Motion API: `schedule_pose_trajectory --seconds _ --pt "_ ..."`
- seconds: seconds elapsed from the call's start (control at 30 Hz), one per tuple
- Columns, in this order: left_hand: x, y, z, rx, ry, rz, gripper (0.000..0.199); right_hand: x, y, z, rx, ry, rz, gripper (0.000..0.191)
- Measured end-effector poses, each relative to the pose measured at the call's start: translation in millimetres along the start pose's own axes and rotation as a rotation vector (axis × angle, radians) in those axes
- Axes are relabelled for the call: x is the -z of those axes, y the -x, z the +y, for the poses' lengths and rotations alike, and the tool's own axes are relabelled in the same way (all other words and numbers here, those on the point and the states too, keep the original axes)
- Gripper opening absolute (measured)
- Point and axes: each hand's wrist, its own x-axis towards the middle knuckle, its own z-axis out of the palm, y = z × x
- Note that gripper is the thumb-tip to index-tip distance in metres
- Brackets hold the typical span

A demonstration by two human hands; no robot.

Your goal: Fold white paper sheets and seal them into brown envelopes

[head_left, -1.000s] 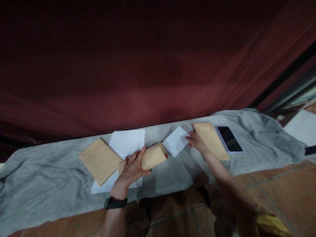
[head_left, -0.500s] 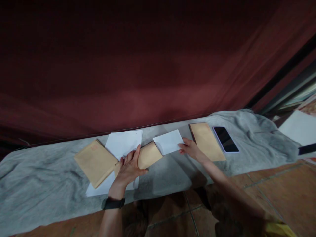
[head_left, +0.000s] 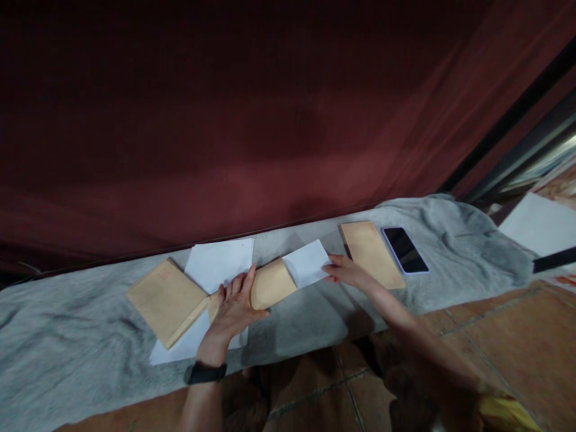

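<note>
A brown paper envelope (head_left: 272,284) lies at the middle of the cloth, its open end facing right. My left hand (head_left: 236,303) rests flat over its left part with the fingers spread. A folded white sheet of paper (head_left: 307,264) is partly inside the envelope's open end. My right hand (head_left: 342,270) pinches the sheet's right edge between thumb and fingers. Left of my left hand lie a stack of brown envelopes (head_left: 164,300) and, partly beneath it, white sheets (head_left: 220,264).
A grey cloth (head_left: 288,327) covers the long surface against a dark red wall (head_left: 270,180). To the right are another stack of brown envelopes (head_left: 371,252) and a phone (head_left: 405,251) in a purple case. A white sheet (head_left: 540,223) shows at the far right.
My right hand has moved slightly left, and more of the white sheet is inside the envelope. My left hand stays on the envelope. The view has shifted a little.
</note>
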Motion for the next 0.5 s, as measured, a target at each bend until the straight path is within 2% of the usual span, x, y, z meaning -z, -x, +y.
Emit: schedule_pose_trajectory --seconds 0.17,0.23,0.33,0.5 --pt "1.0 -0.7 15.5 -0.079 0.057 0.020 0.117 -20.9 -1.8 -0.4 0.030 -0.040 -0.002 0.022" --pt "0.8 -1.1 23.6 -0.103 0.077 0.009 0.119 -29.8 -2.8 -0.9 0.046 -0.003 0.027 0.027" --pt "-0.8 -1.8 35.0 -0.150 0.115 0.001 0.120 -42.9 -4.7 -2.6 0.082 0.092 0.070 0.023" --pt "-4.8 -3.0 43.9 -0.197 0.154 0.025 0.121 -58.1 -5.5 -5.7 0.096 0.008 -0.008 0.027"
